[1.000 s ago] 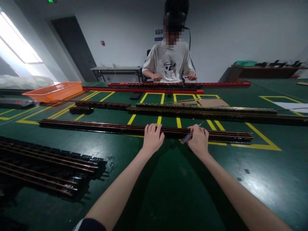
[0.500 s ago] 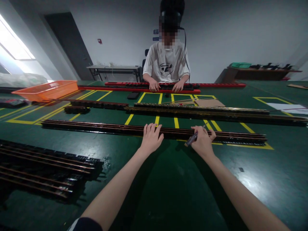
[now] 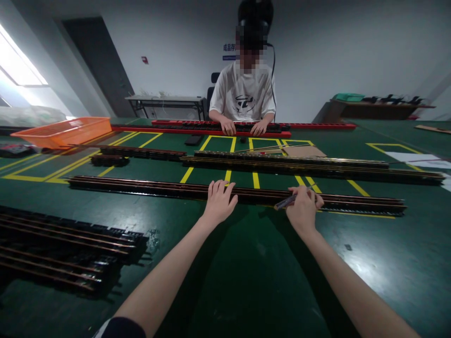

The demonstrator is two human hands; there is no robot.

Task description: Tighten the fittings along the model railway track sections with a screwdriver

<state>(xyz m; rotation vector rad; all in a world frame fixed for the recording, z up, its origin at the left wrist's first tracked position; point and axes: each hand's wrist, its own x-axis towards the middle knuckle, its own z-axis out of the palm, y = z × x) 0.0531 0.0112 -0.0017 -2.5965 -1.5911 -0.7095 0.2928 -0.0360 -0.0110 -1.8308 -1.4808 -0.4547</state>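
A long black rail (image 3: 169,188) with copper-coloured strips along its length lies crosswise in front of me on the green table. My left hand (image 3: 221,202) rests on the middle of this rail, fingers spread and lying over its top. Farther right, my right hand (image 3: 304,210) is closed around a slim grey pen-shaped tool (image 3: 284,202), whose thick end points left; its exact kind is unclear. The fingers of that hand also touch the rail's near side. What the tool's other end meets is hidden by my fingers.
More black rails (image 3: 63,230) are stacked at the near left. Beyond my rail lie other long rails (image 3: 317,167), a piece of cardboard (image 3: 305,150) and an orange basket (image 3: 66,133). Opposite, a person (image 3: 243,94) has both hands on a red-edged rail (image 3: 320,126).
The near rail has slid to the right. My right hand has shifted right with the tool, while my left hand stays nearly in place on the rail.
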